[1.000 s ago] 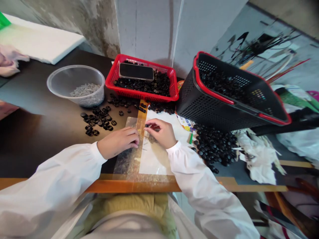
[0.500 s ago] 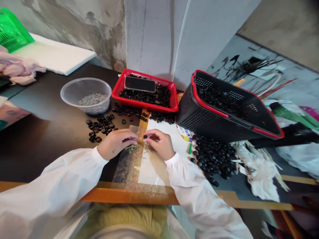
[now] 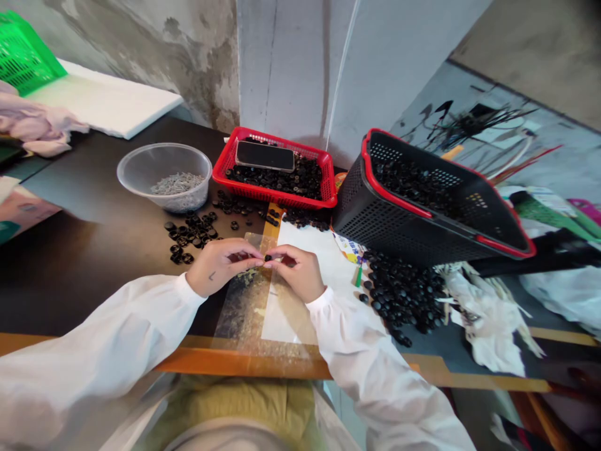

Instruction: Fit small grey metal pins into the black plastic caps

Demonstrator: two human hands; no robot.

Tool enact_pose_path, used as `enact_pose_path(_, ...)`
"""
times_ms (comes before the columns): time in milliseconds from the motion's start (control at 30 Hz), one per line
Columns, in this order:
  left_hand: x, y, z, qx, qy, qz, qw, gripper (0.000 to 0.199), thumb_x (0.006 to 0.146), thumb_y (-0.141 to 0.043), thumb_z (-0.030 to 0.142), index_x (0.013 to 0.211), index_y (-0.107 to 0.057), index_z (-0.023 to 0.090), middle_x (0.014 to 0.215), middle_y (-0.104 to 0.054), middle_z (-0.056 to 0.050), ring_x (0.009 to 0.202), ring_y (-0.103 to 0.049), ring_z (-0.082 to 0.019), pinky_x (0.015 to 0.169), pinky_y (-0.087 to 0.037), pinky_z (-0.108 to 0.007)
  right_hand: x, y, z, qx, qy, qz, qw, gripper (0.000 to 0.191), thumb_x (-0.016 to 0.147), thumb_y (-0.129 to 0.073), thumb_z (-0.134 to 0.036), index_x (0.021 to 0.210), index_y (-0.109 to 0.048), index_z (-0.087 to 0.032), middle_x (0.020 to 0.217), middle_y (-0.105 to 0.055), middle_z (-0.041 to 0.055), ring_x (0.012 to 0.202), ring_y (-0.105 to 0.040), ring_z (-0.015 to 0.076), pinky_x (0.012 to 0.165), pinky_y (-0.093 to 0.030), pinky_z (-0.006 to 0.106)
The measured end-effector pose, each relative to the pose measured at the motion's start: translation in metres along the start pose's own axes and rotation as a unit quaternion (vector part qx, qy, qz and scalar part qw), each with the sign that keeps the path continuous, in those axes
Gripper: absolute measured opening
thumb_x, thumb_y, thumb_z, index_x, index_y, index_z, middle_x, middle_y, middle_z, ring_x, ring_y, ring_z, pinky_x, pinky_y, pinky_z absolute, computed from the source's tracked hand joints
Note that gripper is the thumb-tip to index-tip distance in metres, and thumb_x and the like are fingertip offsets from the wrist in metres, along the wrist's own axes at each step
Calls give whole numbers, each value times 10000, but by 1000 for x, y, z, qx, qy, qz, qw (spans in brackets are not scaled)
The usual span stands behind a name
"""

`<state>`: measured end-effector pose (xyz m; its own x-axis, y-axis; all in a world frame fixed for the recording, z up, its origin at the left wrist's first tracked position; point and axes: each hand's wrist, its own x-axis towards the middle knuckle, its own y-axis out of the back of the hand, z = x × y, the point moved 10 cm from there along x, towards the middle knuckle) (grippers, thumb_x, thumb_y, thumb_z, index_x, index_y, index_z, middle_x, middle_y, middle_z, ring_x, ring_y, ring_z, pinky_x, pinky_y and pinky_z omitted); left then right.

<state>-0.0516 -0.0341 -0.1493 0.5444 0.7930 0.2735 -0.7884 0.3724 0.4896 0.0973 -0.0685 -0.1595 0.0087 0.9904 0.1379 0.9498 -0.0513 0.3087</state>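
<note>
Both hands meet over the clear sheet, seemingly so that one can steady the small black piece (image 3: 268, 257) while the other works at it; the piece is up in the air between the fingertips, above the tabletop (image 3: 94, 250). The right hand (image 3: 303, 270) pinches it between thumb and forefinger, which leaves its left side open to the other hand. The left hand (image 3: 218, 268) brings its thumb and forefinger together right at the piece, but whether they grip it or something tiny beside it, I cannot tell. The clear sheet (image 3: 235, 316) and the white paper (image 3: 287, 316) lie under the hands, probably to guard the table and make small parts easy to see. The loose black rings (image 3: 185, 235) and the clear tub (image 3: 162, 200) of thin pale pins (image 3: 178, 183) sit on the left hand's side, and the heap of black caps (image 3: 408, 294) on the right hand's, perhaps so that each hand has its own supply close by. The red basket (image 3: 277, 199), with a phone (image 3: 265, 155) lying on its contents, and the dark basket (image 3: 399, 232) stand farther back. The held piece looks like a dark, compact dot; which way it faces is too small to make out, and no long axis shows.
</note>
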Motion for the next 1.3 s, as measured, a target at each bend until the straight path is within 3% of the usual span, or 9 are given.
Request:
enact_pose_path(267, -2, -1, 7, 11, -43, -8, 999, 171, 909, -673, 355, 896, -765, 211, 807, -736, -1, 676, -664, -105, 652, -502, -194, -2, -4, -2, -15, 8, -12, 1000, 138, 765, -812, -302, 890, -800, -245, 851, -793, -4, 703, -695, 153, 676, -521, 249)
enact_pose_path(533, -8, 0, 27, 64, -159, 3, 985, 158, 949, -614, 265, 928, -757, 200, 880, -750, -42, 771, -704, -131, 723, -546, -218, -3, -5, -1, -27, 8, -11, 1000, 99, 830, -743, -301, 900, -809, -276, 886, -802, -3, 798, -736, 180, 754, -549, 281)
enact_pose_path(667, -11, 1, 27, 96, -160, 14, 982, 166, 954, -606, 297, 959, -742, 204, 880, -757, -45, 757, -709, -139, 727, -563, -230, -4, -5, 2, -17, -5, -8, 1000, 91, 818, -744, -304, 874, -812, -279, 861, -800, -1, 795, -735, 183, 771, -560, 291)
enact_pose_path(867, -12, 6, 23, 87, -119, 53, 988, 225, 922, -645, 404, 995, -709, 201, 826, -769, -14, 677, -706, -126, 678, -561, -210, -8, -19, 20, 136, -102, -29, 985, 189, 727, -781, -296, 908, -805, -249, 763, -778, 3, 606, -677, 160, 547, -563, 258)
enact_pose_path(1033, -5, 20, 32, 92, -157, 68, 981, 318, 858, -704, 469, 1000, -711, 185, 880, -734, -49, 711, -666, -139, 687, -542, -238, -8, -25, 20, 233, -124, -36, 964, 199, 670, -817, -280, 851, -769, -215, 746, -761, 2, 593, -671, 141, 584, -582, 256)
enact_pose_path(1167, 10, 50, 9, 263, -111, 130, 950, 258, 926, -629, 414, 1043, -737, 210, 1009, -692, -82, 904, -630, -211, 876, -499, -358, -6, -20, 10, 243, -80, -40, 966, 191, 746, -774, -361, 868, -737, -218, 844, -772, 31, 740, -709, 168, 713, -596, 291)
enact_pose_path(1300, 24, 55, -26, 381, -63, 98, 917, 312, 893, -643, 427, 1107, -743, 222, 1045, -663, -101, 942, -607, -263, 881, -489, -417, -7, -22, 7, 244, -50, -55, 967, 192, 811, -723, -396, 897, -710, -225, 816, -753, 24, 693, -679, 145, 673, -569, 268)
